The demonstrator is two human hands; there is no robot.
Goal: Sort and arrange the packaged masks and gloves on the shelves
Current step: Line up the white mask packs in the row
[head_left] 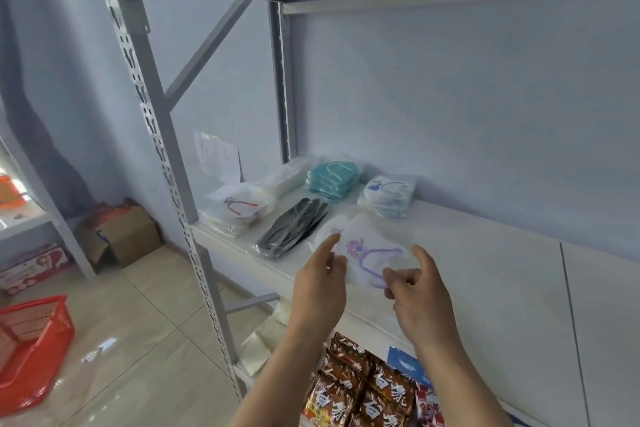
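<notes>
A white packaged mask with a purple cartoon print lies on the white shelf near its front edge. My left hand touches its left edge with the index finger stretched out. My right hand pinches the packet's right side between thumb and curled fingers. Behind it lie black packaged gloves, a white mask pack with red loops, a stack of teal masks and a stack of white-and-blue masks.
A grey slotted upright stands left of the shelf. Brown snack packets fill the lower shelf under my arms. A red basket and an open cardboard box sit on the tiled floor at left.
</notes>
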